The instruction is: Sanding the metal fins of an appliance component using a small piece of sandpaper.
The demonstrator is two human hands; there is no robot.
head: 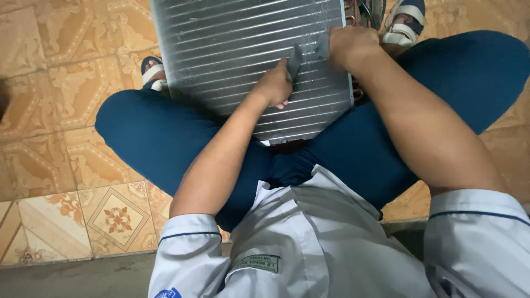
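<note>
Mid-pass on the finned coil panel (243,49), propped between the knees at 12 o'clock. Left hand (274,85) has its fingers clamped on a small dark fin comb (295,60); right hand (349,45) grips the panel's edge at 1 o'clock. I reckon the next stroke needs steady, straight pulls along the fins.

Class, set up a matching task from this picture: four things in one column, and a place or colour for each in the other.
1. left hand
2. right hand
3. trousers
4. floor tiles

a. dark blue
b. orange-tan, patterned
c. at the finned panel's right edge
d. on the panel's middle, holding a small dark tool

Pairs: 1-d, 2-c, 3-a, 4-b
</note>
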